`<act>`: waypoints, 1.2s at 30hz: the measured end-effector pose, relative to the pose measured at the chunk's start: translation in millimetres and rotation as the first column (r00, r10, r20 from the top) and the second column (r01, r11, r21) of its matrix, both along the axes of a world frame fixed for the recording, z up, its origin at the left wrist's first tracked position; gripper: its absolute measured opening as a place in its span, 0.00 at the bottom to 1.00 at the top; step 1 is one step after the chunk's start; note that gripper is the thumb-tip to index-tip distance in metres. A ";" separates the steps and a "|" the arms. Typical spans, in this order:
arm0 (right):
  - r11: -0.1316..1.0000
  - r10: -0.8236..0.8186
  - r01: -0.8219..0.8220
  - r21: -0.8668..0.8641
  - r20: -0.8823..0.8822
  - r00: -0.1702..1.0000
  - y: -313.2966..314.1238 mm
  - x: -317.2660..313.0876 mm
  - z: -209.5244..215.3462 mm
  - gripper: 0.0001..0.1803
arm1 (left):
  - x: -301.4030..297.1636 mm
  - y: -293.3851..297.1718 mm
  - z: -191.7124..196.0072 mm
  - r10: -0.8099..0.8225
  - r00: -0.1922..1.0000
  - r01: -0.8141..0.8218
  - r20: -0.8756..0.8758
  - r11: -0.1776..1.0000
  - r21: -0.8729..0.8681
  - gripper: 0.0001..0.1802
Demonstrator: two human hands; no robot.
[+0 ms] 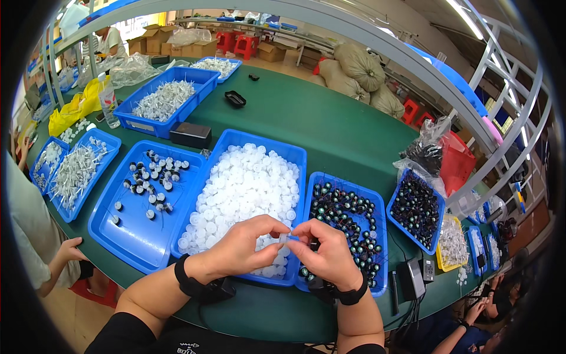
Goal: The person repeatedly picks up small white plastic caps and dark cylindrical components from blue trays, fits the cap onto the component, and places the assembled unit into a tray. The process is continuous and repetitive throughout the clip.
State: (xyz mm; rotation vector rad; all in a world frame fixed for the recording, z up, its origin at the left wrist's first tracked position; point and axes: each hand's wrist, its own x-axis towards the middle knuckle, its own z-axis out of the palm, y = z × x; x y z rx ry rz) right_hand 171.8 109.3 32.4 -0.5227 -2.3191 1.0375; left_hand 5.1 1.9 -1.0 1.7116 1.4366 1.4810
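Note:
My left hand (244, 245) and my right hand (327, 253) meet over the near edge of the blue tray of white plastic caps (244, 183). Between the fingertips of both hands sits one small white cap (285, 238). The right hand hovers over the near left corner of a blue tray of small dark round parts with thin wire leads (348, 218). Both wrists wear black bands. Whether a dark part is also pinched is hidden by the fingers.
A blue tray (144, 197) to the left holds several assembled black-and-white pieces. More blue trays of white pins (162, 100) and dark parts (415, 206) stand on the green table (330, 130). Another person's hand (71, 251) rests at the left edge. A black box (190, 134) lies mid-table.

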 end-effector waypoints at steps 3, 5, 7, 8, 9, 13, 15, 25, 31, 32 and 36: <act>0.995 0.006 -0.001 -0.101 0.054 0.999 -1.0 0.9 6.3 0.06 | -2.6 1.9 -2.1 0.013 0.999 -0.011 -0.040 0.999 0.047 0.15; 0.994 0.000 0.006 -0.106 0.057 0.998 0.6 2.9 5.5 0.06 | -3.8 2.0 -0.7 0.020 0.997 -0.016 -0.069 0.998 0.060 0.14; 0.999 -0.006 0.007 -0.044 0.025 1.000 4.7 6.3 0.0 0.05 | -4.5 1.8 1.7 0.013 0.998 -0.012 -0.062 1.000 0.029 0.15; 0.999 0.006 -0.005 -0.033 0.033 0.999 4.4 6.2 0.7 0.05 | -4.7 0.8 2.3 0.016 0.998 -0.016 -0.060 1.000 0.011 0.15; 1.000 0.018 -0.017 -0.022 0.041 0.999 3.8 6.0 2.1 0.05 | -4.4 0.4 1.1 0.009 0.998 -0.008 -0.060 1.000 0.008 0.15; 0.999 0.045 -0.045 0.009 0.035 0.998 1.0 2.1 0.6 0.05 | -2.7 0.2 -1.2 -0.036 0.999 0.034 -0.038 0.998 -0.047 0.16; 1.000 0.023 -0.023 0.013 -0.011 1.000 -1.0 -0.2 1.2 0.05 | -3.5 -0.4 -2.0 -0.045 0.999 0.046 0.012 0.996 -0.071 0.15; 0.970 0.068 -0.045 0.238 -0.091 0.994 5.5 1.6 -2.3 0.03 | -7.6 -1.1 -2.6 -0.121 0.947 0.191 0.298 0.957 -0.219 0.15; 0.975 0.095 -0.072 0.211 -0.102 0.990 5.4 1.9 -0.9 0.02 | -6.2 -0.5 -3.4 -0.150 0.894 0.271 0.422 0.932 -0.243 0.15; 0.975 0.095 -0.073 0.208 -0.099 0.991 5.6 2.0 -1.2 0.02 | -6.0 -0.6 -3.5 -0.147 0.888 0.276 0.435 0.928 -0.249 0.15; 0.977 0.089 -0.069 0.199 -0.092 0.992 6.1 2.4 -1.4 0.02 | -5.8 -0.9 -0.8 -0.132 0.891 0.268 0.435 0.925 -0.270 0.15</act>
